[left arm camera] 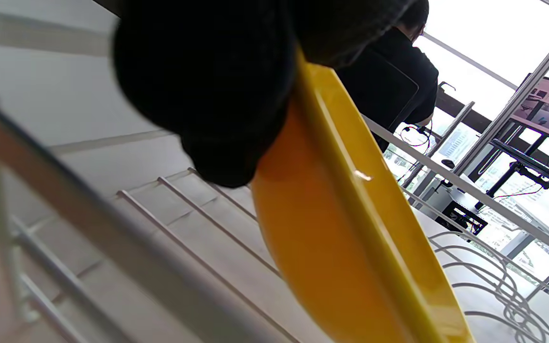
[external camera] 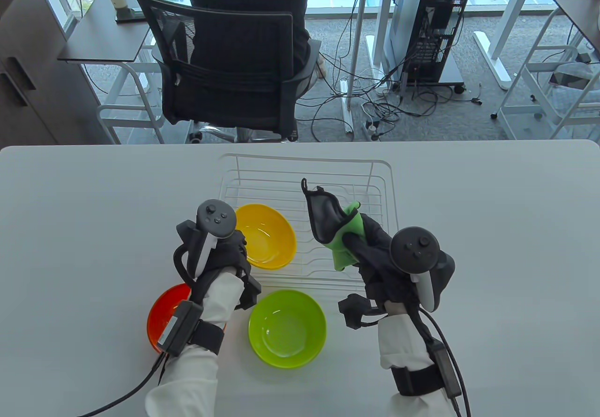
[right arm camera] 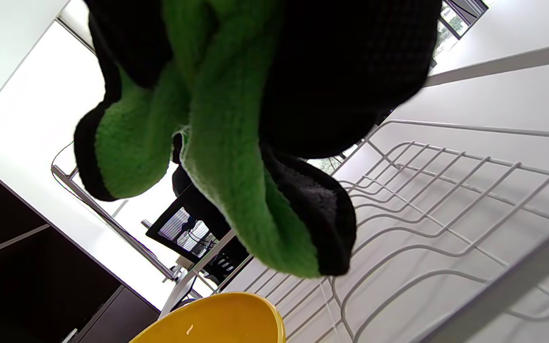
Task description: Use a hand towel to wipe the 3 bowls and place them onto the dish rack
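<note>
Red plastic shows first at the left: the red bowl (external camera: pixel 161 316) sits on the white table (external camera: pixel 492 248), half covered by your left forearm. Your left hand (external camera: pixel 220 253) reaches forward from there and pinches the near-left rim of the yellow bowl (external camera: pixel 267 235), which sits in the left part of the dish rack (external camera: pixel 375 173). From above, the tracker hides your fingers, so the table view does not show the hold itself. The left wrist view does: a gloved fingertip (left arm camera: pixel 217 109) presses on the outside wall of the yellow bowl (left arm camera: pixel 341 247), another dark fingertip lies over the rim, and the rack wires (left arm camera: pixel 198 209) run just under the bowl. Whether the bowl touches the wires or hangs just above them, you cannot tell from either view.

The green bowl (external camera: pixel 287 329) stands upright on the table just in front of the rack, between your two forearms.

To the right, your right hand (external camera: pixel 375 253) is above the rack, fingers curled round the hand towel (external camera: pixel 335 234), green on one side and dark on the other. The right wrist view shows what the table view cannot: the bunched hand towel (right arm camera: pixel 236 190) hangs down clear of the rack wires (right arm camera: pixel 446 200), with the yellow bowl's rim (right arm camera: pixel 227 324) low at the frame's bottom edge.
</note>
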`<action>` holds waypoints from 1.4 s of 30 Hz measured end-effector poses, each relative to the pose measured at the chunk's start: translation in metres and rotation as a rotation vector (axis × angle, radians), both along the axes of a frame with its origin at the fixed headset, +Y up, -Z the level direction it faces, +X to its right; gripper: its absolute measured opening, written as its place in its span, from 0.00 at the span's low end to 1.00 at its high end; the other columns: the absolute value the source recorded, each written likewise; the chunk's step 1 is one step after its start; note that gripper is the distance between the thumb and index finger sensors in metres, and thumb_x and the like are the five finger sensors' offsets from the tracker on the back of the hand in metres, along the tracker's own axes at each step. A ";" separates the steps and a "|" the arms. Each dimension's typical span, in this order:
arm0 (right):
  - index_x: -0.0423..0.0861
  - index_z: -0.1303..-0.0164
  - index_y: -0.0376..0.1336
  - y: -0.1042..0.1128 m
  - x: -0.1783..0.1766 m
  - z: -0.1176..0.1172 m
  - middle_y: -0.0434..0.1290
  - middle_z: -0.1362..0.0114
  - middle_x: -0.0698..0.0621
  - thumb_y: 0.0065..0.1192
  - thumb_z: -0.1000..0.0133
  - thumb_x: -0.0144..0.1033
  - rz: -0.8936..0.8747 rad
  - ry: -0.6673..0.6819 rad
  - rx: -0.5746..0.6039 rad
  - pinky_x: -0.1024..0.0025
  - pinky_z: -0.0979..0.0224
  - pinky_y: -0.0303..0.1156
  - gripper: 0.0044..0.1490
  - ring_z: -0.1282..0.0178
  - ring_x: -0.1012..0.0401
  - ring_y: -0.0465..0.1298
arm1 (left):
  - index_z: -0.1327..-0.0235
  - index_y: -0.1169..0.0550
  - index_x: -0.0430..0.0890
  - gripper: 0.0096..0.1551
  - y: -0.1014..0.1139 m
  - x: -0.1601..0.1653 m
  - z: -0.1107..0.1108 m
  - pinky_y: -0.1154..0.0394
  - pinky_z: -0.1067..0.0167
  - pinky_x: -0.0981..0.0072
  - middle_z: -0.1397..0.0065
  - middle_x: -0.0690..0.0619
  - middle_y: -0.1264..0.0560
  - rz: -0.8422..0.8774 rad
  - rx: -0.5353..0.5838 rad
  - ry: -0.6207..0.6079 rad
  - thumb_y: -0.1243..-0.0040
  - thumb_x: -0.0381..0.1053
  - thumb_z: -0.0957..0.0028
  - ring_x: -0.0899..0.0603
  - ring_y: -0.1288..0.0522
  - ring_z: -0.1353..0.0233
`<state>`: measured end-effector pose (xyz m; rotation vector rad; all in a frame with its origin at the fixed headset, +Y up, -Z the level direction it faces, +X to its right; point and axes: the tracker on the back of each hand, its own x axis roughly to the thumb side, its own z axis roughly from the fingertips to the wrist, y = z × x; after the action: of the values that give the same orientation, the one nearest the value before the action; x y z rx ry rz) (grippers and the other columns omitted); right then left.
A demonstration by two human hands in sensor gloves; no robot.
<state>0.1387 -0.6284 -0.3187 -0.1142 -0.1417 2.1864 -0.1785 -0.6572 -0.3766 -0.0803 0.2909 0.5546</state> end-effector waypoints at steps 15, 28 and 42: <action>0.47 0.29 0.66 -0.003 -0.001 -0.001 0.77 0.36 0.39 0.69 0.50 0.45 -0.085 0.045 -0.035 0.67 0.58 0.82 0.37 0.58 0.54 0.85 | 0.27 0.33 0.24 0.32 -0.031 -0.011 -0.016 0.10 0.70 0.58 0.39 0.15 0.22 0.162 -0.156 0.028 0.40 0.34 0.42 0.29 0.09 0.62; 0.46 0.29 0.66 0.003 -0.007 0.000 0.76 0.36 0.39 0.69 0.50 0.45 -0.103 0.082 -0.025 0.67 0.57 0.82 0.37 0.57 0.54 0.85 | 0.24 0.34 0.23 0.34 -0.051 -0.010 -0.023 0.10 0.70 0.58 0.36 0.14 0.23 0.248 -0.246 0.030 0.40 0.34 0.41 0.29 0.09 0.59; 0.46 0.29 0.66 -0.005 -0.004 -0.003 0.76 0.36 0.39 0.69 0.50 0.45 -0.114 0.080 -0.043 0.67 0.57 0.82 0.37 0.57 0.54 0.85 | 0.22 0.39 0.18 0.40 -0.053 -0.007 -0.021 0.13 0.58 0.50 0.33 0.06 0.30 0.139 -0.261 0.015 0.39 0.36 0.40 0.21 0.15 0.45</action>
<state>0.1349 -0.6335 -0.3219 -0.0574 -0.0413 2.0776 -0.1855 -0.7102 -0.3977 -0.3512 0.3735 0.6530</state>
